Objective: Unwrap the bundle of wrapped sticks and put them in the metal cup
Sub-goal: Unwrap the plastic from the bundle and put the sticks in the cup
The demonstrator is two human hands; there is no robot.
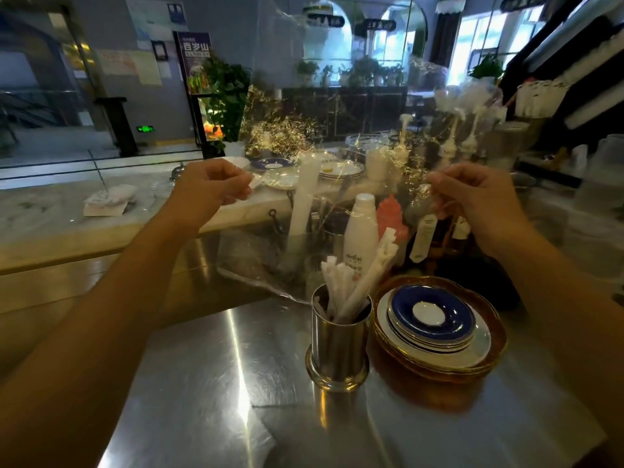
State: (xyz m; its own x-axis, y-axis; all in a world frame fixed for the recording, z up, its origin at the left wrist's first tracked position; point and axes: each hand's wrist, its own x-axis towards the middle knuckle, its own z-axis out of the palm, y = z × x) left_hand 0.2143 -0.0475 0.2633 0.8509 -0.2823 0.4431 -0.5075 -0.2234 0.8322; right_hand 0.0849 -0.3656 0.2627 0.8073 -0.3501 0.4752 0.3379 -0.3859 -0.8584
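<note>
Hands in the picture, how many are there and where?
2. The left hand pinches one edge of the clear plastic wrap; the right hand pinches the other, both raised above the metal cup.

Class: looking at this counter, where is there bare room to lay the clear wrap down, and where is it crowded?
Free: the steel counter left of and in front of the metal cup. Crowded: the saucer stack beside the cup, and bottles behind it.

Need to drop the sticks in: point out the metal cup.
In the head view, the metal cup stands on the steel counter, right of centre, beside the stack of plates, white sticks already inside.
</note>
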